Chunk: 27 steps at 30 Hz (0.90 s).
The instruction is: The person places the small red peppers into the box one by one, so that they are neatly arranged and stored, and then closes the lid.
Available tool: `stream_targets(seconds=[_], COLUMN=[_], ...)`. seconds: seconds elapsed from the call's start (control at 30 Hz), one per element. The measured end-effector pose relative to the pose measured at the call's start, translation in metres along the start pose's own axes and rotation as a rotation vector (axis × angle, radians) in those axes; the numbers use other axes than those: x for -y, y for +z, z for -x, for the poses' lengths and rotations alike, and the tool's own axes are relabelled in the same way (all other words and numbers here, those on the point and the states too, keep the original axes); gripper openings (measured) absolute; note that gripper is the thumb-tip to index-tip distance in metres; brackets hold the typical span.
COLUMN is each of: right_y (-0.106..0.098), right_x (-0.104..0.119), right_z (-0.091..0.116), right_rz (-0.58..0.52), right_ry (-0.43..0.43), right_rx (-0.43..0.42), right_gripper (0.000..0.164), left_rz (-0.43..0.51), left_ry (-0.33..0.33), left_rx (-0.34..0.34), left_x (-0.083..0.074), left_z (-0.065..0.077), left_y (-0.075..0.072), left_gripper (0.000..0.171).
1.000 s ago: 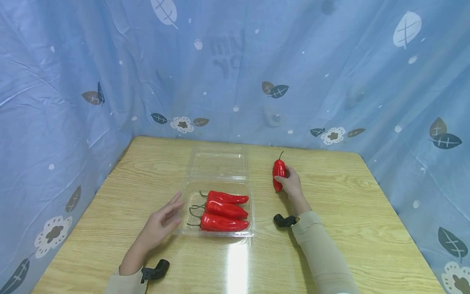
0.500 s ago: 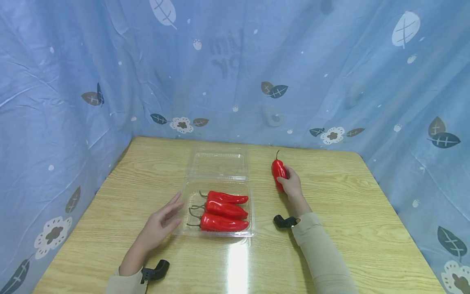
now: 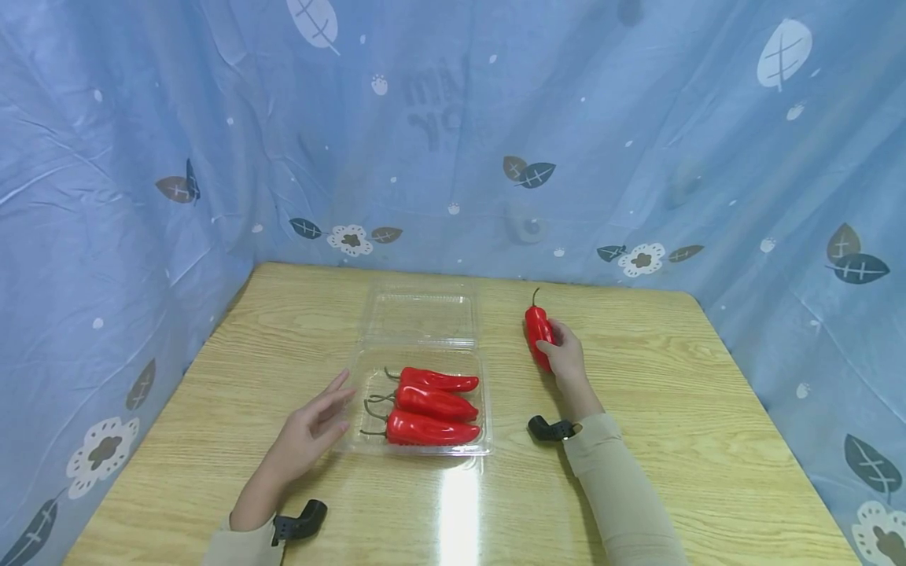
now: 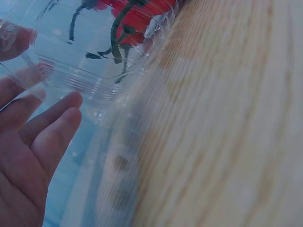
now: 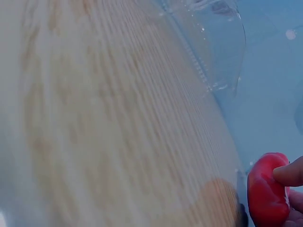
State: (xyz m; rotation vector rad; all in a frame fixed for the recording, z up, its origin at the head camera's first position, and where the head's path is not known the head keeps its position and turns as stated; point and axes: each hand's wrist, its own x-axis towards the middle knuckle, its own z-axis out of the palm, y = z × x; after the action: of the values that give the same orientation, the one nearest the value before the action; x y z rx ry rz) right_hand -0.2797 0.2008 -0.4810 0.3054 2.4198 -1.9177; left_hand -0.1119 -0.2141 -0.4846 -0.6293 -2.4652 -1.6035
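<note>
My right hand (image 3: pixel 566 354) pinches a red pepper (image 3: pixel 535 322) between thumb and fingers, to the right of the container. The pepper's stem points away toward the curtain; in the right wrist view the thumb presses on the red pepper (image 5: pixel 267 194). A clear plastic clamshell container (image 3: pixel 488 417) lies with its lid folded back, and several red peppers (image 3: pixel 432 430) lie side by side in it, green stems to the left. My left hand (image 3: pixel 304 436) is at the container's left side, fingers extended; in the left wrist view the fingertips overlap the container's clear wall (image 4: pixel 80 87).
The clear lid (image 3: pixel 423 318) lies flat behind the container's base. A wooden table (image 3: pixel 637 377) carries everything, and a blue patterned curtain (image 3: pixel 453 141) hangs along its back and sides. Black camera mounts (image 3: pixel 300 520) sit on both wrists.
The pepper in my right hand has turned slightly, its stem end swinging left. The left hand, the container and the peppers in it stay in place.
</note>
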Motion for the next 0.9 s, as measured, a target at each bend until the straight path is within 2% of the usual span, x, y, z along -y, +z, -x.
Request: stream_targets(seconds=[0.33, 0.7, 0.9], right_y=[0.002, 0.001, 0.004], right_x=[0.008, 0.02, 0.029], right_z=[0.005, 0.013, 0.02], right_rz=[-0.065, -0.04, -0.028], right_ry=[-0.039, -0.074, -0.121], right_rx=[0.053, 0.141, 0.179], right_gripper=[0.06, 0.058, 0.057], left_rz=[0.008, 0.015, 0.008], left_ry=[0.008, -0.005, -0.012], left_rx=[0.003, 0.001, -0.001], left_x=[0.001, 0.001, 0.003], left_z=[0.0, -0.001, -0.001], left_y=[0.0, -0.001, -0.001], left_gripper=[0.042, 0.042, 0.042])
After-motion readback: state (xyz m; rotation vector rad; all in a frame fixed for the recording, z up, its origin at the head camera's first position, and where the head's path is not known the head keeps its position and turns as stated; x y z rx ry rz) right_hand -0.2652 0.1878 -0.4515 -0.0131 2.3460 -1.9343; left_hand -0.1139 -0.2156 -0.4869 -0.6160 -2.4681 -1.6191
